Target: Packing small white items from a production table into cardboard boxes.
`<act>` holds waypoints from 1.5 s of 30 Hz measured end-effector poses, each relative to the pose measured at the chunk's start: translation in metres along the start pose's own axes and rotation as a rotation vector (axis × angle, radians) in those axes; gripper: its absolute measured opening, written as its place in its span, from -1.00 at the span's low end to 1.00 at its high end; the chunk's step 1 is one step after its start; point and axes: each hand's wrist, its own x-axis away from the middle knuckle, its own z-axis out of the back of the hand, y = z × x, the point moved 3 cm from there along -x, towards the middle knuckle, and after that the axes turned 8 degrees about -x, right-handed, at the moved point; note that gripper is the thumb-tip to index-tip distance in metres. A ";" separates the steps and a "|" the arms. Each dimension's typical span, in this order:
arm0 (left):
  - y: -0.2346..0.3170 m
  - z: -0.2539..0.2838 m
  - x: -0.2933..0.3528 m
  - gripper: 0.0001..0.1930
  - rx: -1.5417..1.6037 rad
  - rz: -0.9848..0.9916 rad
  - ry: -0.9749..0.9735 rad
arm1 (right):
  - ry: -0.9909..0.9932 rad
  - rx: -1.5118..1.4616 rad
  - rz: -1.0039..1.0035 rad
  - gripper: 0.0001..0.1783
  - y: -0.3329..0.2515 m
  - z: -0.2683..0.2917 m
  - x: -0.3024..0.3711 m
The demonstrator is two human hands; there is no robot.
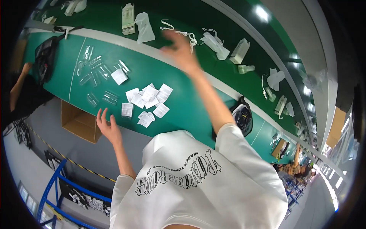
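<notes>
My right hand (180,53) is stretched out over the dark green conveyor belt (106,23) and smeared by motion, so its grip cannot be made out. Close by it lie a white looped cord (191,39) and a translucent white bag (145,29). At the near edge of the green table, my left hand (108,126) is open and holds nothing, its fingers spread. A loose pile of printed white paper slips (150,94) lies on the table in front of me. Left of the pile are several clear plastic tubes (105,71), with one folded slip (119,76) among them.
On the belt are slim cartons (128,19), another carton (240,51), a bag with a cord (214,45) and a small greenish bottle (246,69). Black bags (243,117) sit on the table. Below its edge stands a cardboard box (79,123). Another person's arm (17,87) shows at left.
</notes>
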 end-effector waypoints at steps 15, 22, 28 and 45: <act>0.116 0.014 0.044 -0.73 0.124 -0.337 -0.061 | 0.423 0.523 0.275 -0.34 -0.046 0.178 0.120; 0.260 0.017 0.075 -0.70 0.564 -0.790 -0.253 | 0.218 0.152 0.559 -0.27 -0.149 0.156 0.189; 0.238 -0.007 0.102 -0.70 0.495 -0.650 -0.453 | 0.642 0.363 -0.175 -0.28 -0.060 0.231 0.199; 0.153 -0.001 0.122 -0.77 0.227 -0.249 -0.495 | 0.123 1.327 -0.342 -0.45 0.111 0.301 0.140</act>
